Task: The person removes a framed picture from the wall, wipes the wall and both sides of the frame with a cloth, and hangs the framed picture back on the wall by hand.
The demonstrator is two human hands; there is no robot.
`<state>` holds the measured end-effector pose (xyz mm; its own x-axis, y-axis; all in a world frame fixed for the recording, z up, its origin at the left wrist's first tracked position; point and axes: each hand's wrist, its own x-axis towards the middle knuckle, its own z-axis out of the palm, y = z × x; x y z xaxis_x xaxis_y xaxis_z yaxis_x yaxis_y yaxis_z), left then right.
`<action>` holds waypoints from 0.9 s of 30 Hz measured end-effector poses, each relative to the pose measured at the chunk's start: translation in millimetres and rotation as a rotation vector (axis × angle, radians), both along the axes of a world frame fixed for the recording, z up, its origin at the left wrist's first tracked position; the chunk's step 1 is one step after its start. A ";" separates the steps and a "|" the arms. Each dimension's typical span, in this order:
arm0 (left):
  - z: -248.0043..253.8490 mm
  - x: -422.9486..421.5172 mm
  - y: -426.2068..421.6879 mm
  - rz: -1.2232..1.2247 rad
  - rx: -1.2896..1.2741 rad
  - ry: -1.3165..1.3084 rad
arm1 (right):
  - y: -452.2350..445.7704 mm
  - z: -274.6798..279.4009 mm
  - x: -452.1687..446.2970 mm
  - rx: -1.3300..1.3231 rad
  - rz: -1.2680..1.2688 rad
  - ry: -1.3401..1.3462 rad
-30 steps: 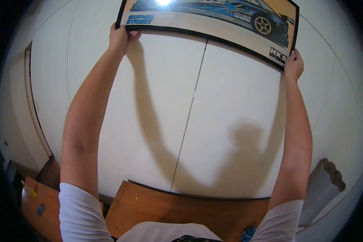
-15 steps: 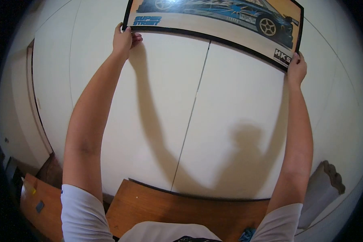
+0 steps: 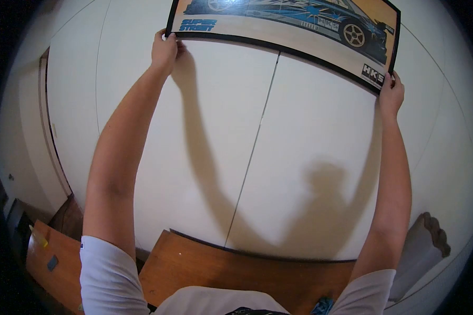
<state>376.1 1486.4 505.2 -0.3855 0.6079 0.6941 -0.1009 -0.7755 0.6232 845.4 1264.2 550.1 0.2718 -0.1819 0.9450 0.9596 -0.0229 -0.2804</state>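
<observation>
A black-framed picture of a blue and black car [image 3: 299, 31] is held up against the white wall [image 3: 305, 121], its top cut off by the view's edge. My left hand [image 3: 165, 51] grips the frame's lower left corner, thumb at the front edge and some fingers beneath it. At the lower right corner, my right hand [image 3: 392, 93] holds the frame with its thumb near the HKS print. Both arms are stretched upward, and their shadows fall on the wall below the picture.
Below, a brown wooden surface [image 3: 210, 268] stands along the wall, with a blue cloth item [image 3: 322, 305] on it. Another wooden surface [image 3: 63, 262] at the left bears a small grey object [image 3: 52, 263]. A scalloped brown-edged piece [image 3: 437, 234] is at the right.
The framed picture and both hands have shifted slightly to the right in view. Both hands still hold its lower corners.
</observation>
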 end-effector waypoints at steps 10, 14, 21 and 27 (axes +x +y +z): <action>53.4 -20.3 -4.7 0.025 0.272 0.087 | 4.7 3.3 5.0 0.035 -0.012 -0.035; 90.3 -52.3 38.8 -0.178 0.225 0.203 | 6.1 2.3 5.6 0.055 0.000 -0.050; 95.7 -67.2 69.9 -0.213 0.284 0.355 | 0.8 4.1 0.6 0.022 0.035 -0.013; 53.3 -34.6 15.0 -0.117 0.377 0.262 | 4.3 6.0 10.4 0.025 0.044 -0.020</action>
